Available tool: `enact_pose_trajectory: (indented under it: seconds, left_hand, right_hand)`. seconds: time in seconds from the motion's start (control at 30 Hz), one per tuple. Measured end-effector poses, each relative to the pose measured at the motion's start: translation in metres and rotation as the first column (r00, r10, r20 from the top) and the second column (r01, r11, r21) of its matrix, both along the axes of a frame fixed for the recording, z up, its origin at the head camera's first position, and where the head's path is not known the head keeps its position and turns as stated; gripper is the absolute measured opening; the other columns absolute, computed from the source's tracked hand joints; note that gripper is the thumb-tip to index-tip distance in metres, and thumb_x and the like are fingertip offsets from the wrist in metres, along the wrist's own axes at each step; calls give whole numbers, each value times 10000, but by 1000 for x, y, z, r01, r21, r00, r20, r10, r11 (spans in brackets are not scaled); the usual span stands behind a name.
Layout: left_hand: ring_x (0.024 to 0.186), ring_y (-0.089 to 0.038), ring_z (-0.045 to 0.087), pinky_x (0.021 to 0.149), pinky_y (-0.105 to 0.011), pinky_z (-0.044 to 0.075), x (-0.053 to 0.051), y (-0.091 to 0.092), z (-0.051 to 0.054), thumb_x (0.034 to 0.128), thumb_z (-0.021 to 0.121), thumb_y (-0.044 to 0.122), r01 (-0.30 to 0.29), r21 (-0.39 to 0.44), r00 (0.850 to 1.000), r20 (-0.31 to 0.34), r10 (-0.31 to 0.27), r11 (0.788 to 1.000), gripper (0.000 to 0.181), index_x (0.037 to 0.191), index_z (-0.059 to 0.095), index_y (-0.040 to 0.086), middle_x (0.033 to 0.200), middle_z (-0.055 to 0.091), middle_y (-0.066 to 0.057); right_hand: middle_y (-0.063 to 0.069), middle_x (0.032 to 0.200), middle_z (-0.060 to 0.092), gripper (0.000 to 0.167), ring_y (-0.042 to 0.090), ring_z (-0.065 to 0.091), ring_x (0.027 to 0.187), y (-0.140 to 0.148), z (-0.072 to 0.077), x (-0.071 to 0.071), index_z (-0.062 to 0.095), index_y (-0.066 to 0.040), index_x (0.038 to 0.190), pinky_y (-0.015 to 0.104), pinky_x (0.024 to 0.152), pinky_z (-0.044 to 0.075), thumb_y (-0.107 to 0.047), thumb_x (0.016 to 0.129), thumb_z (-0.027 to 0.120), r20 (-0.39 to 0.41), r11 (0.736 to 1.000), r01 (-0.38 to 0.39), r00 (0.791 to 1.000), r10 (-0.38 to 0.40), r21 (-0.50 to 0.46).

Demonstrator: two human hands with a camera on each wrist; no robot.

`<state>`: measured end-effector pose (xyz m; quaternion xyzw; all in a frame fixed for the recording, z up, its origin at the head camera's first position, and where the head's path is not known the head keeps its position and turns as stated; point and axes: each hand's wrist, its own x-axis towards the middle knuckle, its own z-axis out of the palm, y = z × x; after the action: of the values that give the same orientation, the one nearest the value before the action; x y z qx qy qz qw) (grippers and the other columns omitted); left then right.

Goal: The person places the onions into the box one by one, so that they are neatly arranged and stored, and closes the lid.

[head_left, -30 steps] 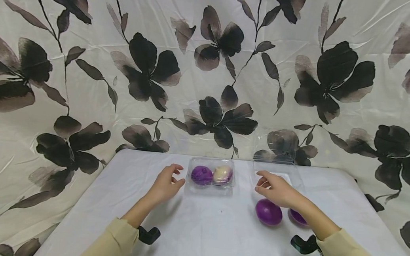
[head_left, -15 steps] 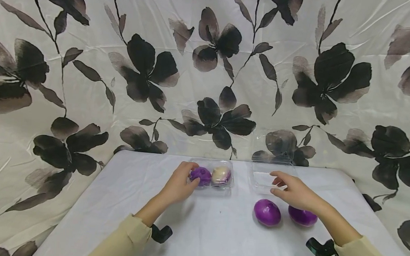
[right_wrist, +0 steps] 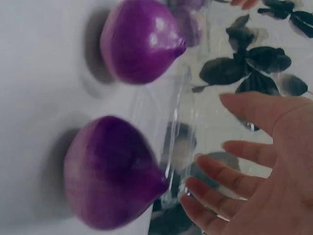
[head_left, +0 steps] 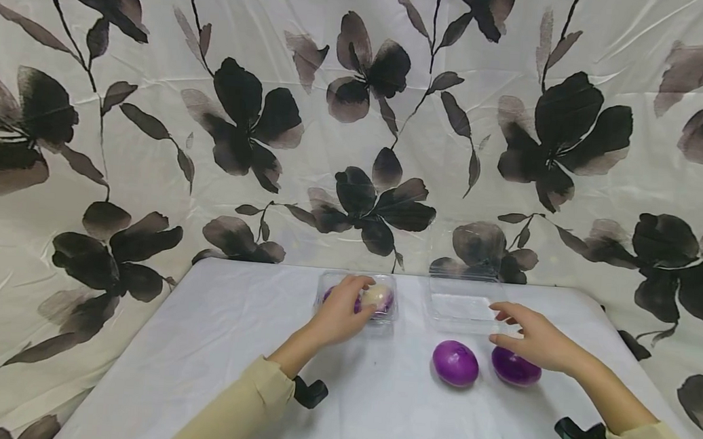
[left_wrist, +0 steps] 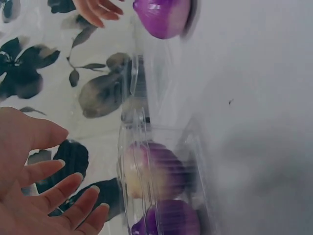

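I see the left hand [head_left: 342,311] over the clear box [left_wrist: 195,142], its fingers spread and grasping nothing; the box's long side runs left to right, with two packed onions [left_wrist: 154,169] inside. The right hand [head_left: 533,335], also loose and holding nothing, hovers by the right onion [head_left: 516,368]. That and the left onion [head_left: 455,363] lie sideways before the open box [head_left: 458,308], tips towards it.

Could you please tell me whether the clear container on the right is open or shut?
Open: in the head view, the clear container has its lid raised at the back.
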<state>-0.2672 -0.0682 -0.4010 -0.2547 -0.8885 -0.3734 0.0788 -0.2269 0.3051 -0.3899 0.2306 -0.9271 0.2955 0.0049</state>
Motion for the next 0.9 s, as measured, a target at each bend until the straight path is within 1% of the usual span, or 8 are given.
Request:
enact_pose_trajectory:
  seconds: [0.17, 0.37, 0.5, 0.6, 0.67, 0.73, 0.83, 0.9]
  left_hand:
    - [1095, -366, 622, 950, -480, 553, -6, 18, -1, 935, 695, 89, 20, 51, 999, 24, -21, 998, 465, 1355, 548, -48, 1248, 609, -231]
    - [1101, -351, 639, 916, -425, 582, -12, 42, 0, 946, 680, 140, -40, 193, 987, 163, 8, 980, 529, 1412, 503, -36, 1283, 598, -213]
    - [1108, -335, 658, 895, -404, 598, -16, 57, -1, 957, 691, 162, -116, 239, 965, 258, 52, 964, 555, 1435, 483, -27, 1312, 595, -208]
    - [1140, -281, 666, 1001, -416, 537, -20, 69, -2, 970, 687, 195, -204, 244, 936, 333, 116, 948, 553, 1458, 487, 29, 1346, 609, -140]
    - [1159, -264, 658, 1005, -409, 534, -23, 79, -4, 976, 679, 200, -239, 263, 916, 380, 128, 935, 554, 1469, 483, 41, 1357, 608, -113]
    - [1169, -263, 652, 988, -376, 540, -24, 87, -5, 979, 670, 188, -248, 277, 903, 414, 118, 928, 557, 1476, 472, 31, 1365, 601, -110]
    - [1138, -298, 656, 883, -334, 598, -27, 100, -8, 977, 657, 138, -227, 304, 896, 436, 76, 925, 551, 1458, 453, -36, 1360, 582, -179]
    - [1143, -300, 646, 913, -338, 582, -28, 108, -11, 982, 645, 143, -223, 273, 893, 442, 84, 936, 540, 1448, 452, -48, 1355, 581, -184]
  right_hand:
    - [280, 1317, 578, 672, 519, 538, 1201, 20, -7, 7, 473, 69, 1429, 677, 964, 495, -282, 932, 758, 31, 1000, 9, 999, -8, -13]
    - [312, 1393, 513, 745, 543, 512, 1223, 31, -21, 15, 444, 79, 1450, 667, 969, 499, -287, 902, 792, 74, 998, 43, 996, -40, -39]
    - [316, 1419, 493, 761, 537, 513, 1228, 35, -30, 18, 432, 74, 1459, 637, 958, 522, -270, 891, 804, 105, 994, 70, 993, -61, -83]
    - [301, 1436, 491, 776, 518, 512, 1244, 37, -35, 19, 429, 54, 1467, 594, 963, 539, -285, 883, 813, 129, 990, 101, 988, -87, -102]
    - [291, 1436, 499, 782, 510, 511, 1249, 39, -38, 20, 432, 43, 1467, 538, 954, 559, -287, 875, 821, 133, 987, 117, 986, -101, -113]
    - [285, 1435, 504, 785, 506, 510, 1250, 41, -41, 21, 433, 40, 1466, 459, 941, 573, -284, 869, 826, 135, 985, 126, 985, -109, -121]
    - [286, 1415, 519, 783, 497, 519, 1237, 45, -45, 21, 440, 42, 1462, 342, 904, 577, -265, 859, 833, 136, 982, 129, 984, -110, -137]
    - [286, 1408, 521, 779, 476, 533, 1223, 45, -48, 22, 440, 42, 1464, 310, 879, 574, -258, 861, 831, 150, 981, 129, 983, -107, -146]
